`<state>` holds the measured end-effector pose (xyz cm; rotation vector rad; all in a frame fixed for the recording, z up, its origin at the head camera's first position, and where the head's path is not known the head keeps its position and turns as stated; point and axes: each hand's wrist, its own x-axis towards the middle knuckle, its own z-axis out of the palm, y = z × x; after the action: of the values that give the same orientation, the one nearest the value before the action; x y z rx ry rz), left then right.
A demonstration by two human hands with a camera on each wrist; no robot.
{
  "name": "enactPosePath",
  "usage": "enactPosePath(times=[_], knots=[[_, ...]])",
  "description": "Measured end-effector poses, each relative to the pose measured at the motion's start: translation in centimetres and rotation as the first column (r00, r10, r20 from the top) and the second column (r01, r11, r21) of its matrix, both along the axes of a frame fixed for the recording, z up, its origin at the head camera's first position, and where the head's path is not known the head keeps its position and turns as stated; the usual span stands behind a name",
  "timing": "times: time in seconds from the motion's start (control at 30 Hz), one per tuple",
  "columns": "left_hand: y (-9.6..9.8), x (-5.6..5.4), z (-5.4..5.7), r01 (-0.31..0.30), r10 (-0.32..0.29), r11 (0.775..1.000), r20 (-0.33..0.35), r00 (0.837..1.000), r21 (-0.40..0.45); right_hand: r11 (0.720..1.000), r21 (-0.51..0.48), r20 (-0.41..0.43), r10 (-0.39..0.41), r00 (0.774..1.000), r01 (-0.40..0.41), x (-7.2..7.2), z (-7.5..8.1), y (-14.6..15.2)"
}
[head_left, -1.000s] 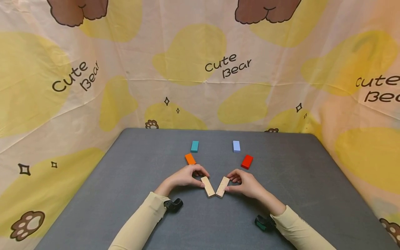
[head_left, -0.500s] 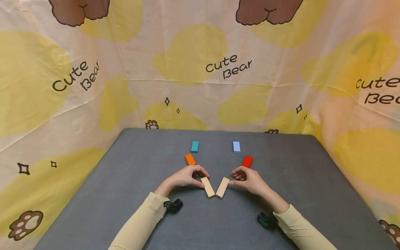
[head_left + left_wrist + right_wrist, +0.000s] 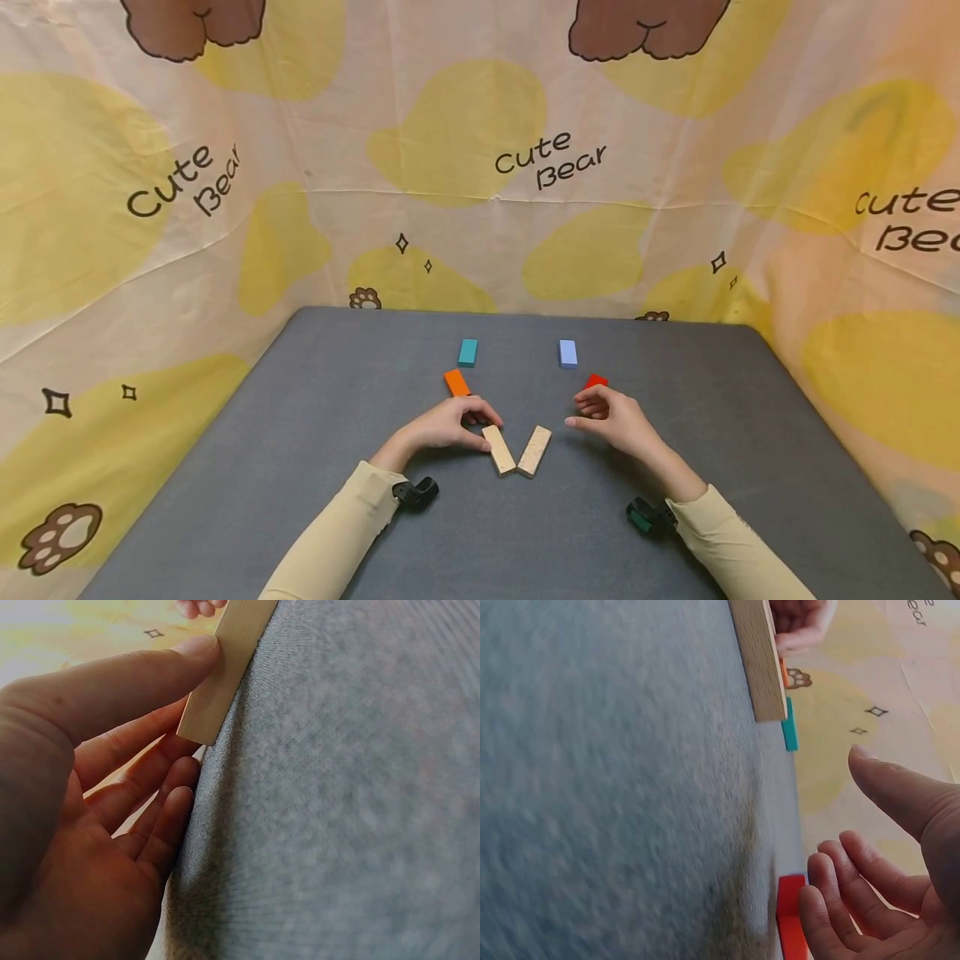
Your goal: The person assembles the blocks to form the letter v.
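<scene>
Two plain wooden blocks lie on the grey table in a V, their near ends close together. My left hand [image 3: 442,423] pinches the left wooden block [image 3: 498,450]; in the left wrist view the thumb presses one side of this block [image 3: 225,682] and fingers sit behind it. The right wooden block [image 3: 534,452] lies with no hand on it. Off to its right is my right hand [image 3: 617,421], thumb and fingers apart and holding nothing. Just beyond that hand a red block [image 3: 596,381] is partly hidden by the fingers.
An orange block [image 3: 456,383] lies just beyond the left hand. Farther back are a teal block [image 3: 468,352] and a light blue block [image 3: 567,354]. A patterned cloth [image 3: 465,150] hangs behind and beside the grey table [image 3: 525,542].
My right hand has let go of the right wooden block and moved right and away, now covering part of the red block. The left hand and both wooden blocks stay in place.
</scene>
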<state>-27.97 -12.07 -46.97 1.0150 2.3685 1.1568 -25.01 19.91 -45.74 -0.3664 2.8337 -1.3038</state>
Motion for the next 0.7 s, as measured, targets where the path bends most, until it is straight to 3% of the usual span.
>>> enactPosePath(times=[0.7], knots=[[-0.1,0.0,-0.1,-0.013,0.013,1.0,0.008,1.0,0.006,0.995,0.001,-0.018,-0.102,0.995,0.102,-1.8,1.0,3.0]])
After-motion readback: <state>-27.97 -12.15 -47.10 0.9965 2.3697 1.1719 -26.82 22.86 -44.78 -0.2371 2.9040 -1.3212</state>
